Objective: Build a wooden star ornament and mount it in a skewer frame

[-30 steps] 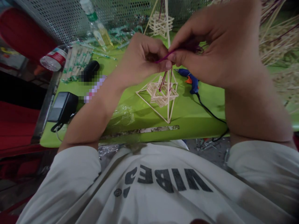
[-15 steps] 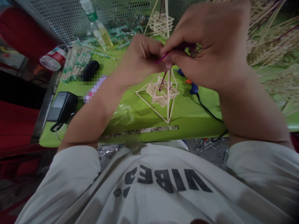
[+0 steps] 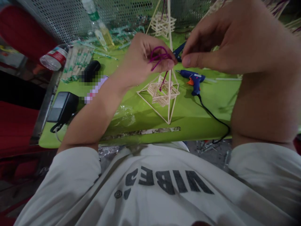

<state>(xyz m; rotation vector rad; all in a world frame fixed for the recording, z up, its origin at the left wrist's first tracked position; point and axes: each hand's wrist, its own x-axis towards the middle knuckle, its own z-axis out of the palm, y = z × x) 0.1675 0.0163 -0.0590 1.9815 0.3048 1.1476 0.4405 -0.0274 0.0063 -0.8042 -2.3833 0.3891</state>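
A purple string (image 3: 160, 56) is pinched between the thumb and fingers of my left hand (image 3: 145, 58), with a loop standing above them. It runs down to a star-shaped lattice of thin wooden sticks (image 3: 162, 91), which sits inside an upright pyramid frame of sticks (image 3: 169, 110). My left hand is at the upper part of this frame. To the right, my right hand (image 3: 218, 47) is raised with thumb and forefinger close together; whatever is between them is hidden. Just behind its fingertips lies a dark blue hand tool (image 3: 179, 51), partly covered.
A blue glue gun (image 3: 194, 80) with a black cord lies right of the frame. On the left are a bottle (image 3: 100, 28), a bundle of wrapped sticks (image 3: 76, 61) and a black adapter (image 3: 63, 106). A worn metal strip (image 3: 150, 131) lies near the table's front edge.
My right hand has moved right, away from my left hand and the string. The purple loop, glue gun and dark blue tool now show more fully. My left hand has stayed in place.
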